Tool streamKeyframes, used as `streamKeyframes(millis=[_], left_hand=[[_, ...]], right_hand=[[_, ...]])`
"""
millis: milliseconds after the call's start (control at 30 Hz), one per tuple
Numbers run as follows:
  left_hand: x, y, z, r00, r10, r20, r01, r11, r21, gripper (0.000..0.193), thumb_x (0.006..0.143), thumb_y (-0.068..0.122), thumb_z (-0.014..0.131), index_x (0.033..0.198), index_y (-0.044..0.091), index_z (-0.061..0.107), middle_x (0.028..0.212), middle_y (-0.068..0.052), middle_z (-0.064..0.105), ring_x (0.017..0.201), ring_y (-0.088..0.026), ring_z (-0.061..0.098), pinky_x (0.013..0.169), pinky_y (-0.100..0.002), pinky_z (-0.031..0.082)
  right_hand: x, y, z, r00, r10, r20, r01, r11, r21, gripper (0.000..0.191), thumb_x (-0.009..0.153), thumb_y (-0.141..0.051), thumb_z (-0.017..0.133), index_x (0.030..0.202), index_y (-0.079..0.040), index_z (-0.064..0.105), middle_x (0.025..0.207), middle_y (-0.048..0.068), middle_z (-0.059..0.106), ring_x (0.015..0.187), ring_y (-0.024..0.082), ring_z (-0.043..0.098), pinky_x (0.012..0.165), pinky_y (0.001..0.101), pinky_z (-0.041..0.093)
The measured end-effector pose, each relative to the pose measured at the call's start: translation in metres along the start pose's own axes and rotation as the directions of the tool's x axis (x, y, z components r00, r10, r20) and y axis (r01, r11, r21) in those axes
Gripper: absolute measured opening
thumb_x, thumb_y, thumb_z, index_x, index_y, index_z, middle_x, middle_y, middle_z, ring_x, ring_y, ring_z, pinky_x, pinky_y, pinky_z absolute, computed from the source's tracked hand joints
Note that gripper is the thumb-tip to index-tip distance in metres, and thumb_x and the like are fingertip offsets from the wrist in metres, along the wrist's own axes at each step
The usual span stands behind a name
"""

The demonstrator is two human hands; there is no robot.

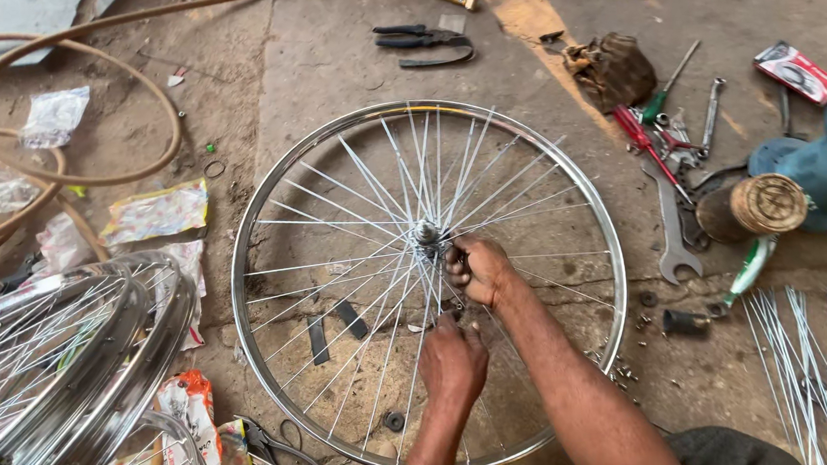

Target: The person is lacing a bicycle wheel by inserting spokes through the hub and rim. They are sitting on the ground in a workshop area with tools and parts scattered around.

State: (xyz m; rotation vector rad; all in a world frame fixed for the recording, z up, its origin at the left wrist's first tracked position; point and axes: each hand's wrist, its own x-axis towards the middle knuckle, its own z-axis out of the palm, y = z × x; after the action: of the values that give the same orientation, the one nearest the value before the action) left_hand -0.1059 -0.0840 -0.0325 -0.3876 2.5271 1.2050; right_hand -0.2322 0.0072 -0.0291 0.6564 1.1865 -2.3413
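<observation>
Gripping the hub (426, 232) of a spoked wheel (265, 224), right hand (478, 269) curled shut — left hand (452, 361) pinching a spoke (429, 300) below.

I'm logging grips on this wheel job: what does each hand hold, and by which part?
The right hand grips the bicycle wheel at its hub. The left hand pinches spokes just below the hub.
</observation>
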Motion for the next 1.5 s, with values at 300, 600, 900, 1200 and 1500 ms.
streamKeyframes(millis=[300, 600, 900, 1200, 1500], left_hand=[[0.001, -0.002, 0.008, 0.999, 0.008, 0.047, 0.004, 0.966, -0.257, 0.038, 0.099, 0.022, 0.058, 0.131, 0.0, 0.057, 0.093, -0.02, 0.073, 0.082, -0.03, 0.071, 0.079, -0.049, 0.057], [-0.003, 0.014, 0.006, 0.968, 0.036, 0.248, 0.172, 0.626, -0.761, 0.06, 0.098, 0.033, 0.064, 0.145, -0.001, 0.047, 0.096, -0.018, 0.071, 0.072, -0.021, 0.07, 0.057, -0.033, 0.059], [-0.024, 0.026, 0.004, 0.966, 0.146, 0.214, 0.031, 0.756, -0.654, 0.035, 0.09, 0.011, 0.065, 0.121, -0.006, 0.061, 0.092, -0.019, 0.073, 0.073, -0.026, 0.073, 0.061, -0.039, 0.06], [-0.093, 0.031, 0.021, 0.937, 0.017, 0.35, -0.106, 0.966, 0.237, 0.026, 0.086, 0.012, 0.059, 0.11, 0.003, 0.058, 0.098, -0.017, 0.068, 0.095, -0.032, 0.07, 0.09, -0.052, 0.056], [-0.092, 0.026, 0.026, 0.837, 0.013, 0.548, 0.134, 0.964, -0.228, 0.021, 0.09, 0.01, 0.063, 0.105, -0.001, 0.053, 0.089, -0.016, 0.068, 0.075, -0.027, 0.073, 0.054, -0.04, 0.058]], right_hand=[[0.016, 0.003, 0.009, 0.926, -0.289, -0.244, 0.345, 0.909, 0.234, 0.01, 0.097, -0.018, 0.064, 0.093, -0.014, 0.056, 0.07, 0.0, 0.054, 0.055, 0.011, 0.046, 0.044, 0.0263, 0.036], [-0.155, 0.086, -0.115, 0.728, -0.455, -0.513, 0.576, 0.811, 0.098, 0.013, 0.096, -0.022, 0.069, 0.092, -0.012, 0.061, 0.073, 0.001, 0.058, 0.054, 0.011, 0.049, 0.044, 0.0258, 0.037], [-0.217, 0.143, -0.186, 0.875, -0.25, -0.413, 0.313, 0.946, 0.09, 0.01, 0.091, -0.01, 0.067, 0.1, -0.004, 0.066, 0.078, 0.006, 0.062, 0.063, 0.016, 0.057, 0.048, 0.0284, 0.043], [-0.237, 0.131, -0.169, 0.937, -0.193, -0.291, 0.26, 0.942, 0.213, 0.016, 0.091, -0.008, 0.068, 0.106, -0.004, 0.07, 0.087, 0.01, 0.072, 0.073, 0.021, 0.067, 0.06, 0.0321, 0.053], [-0.245, 0.114, -0.166, 0.913, -0.349, -0.21, 0.381, 0.914, 0.141, 0.012, 0.087, -0.007, 0.075, 0.097, -0.002, 0.073, 0.081, 0.009, 0.074, 0.068, 0.018, 0.066, 0.057, 0.0321, 0.054]])
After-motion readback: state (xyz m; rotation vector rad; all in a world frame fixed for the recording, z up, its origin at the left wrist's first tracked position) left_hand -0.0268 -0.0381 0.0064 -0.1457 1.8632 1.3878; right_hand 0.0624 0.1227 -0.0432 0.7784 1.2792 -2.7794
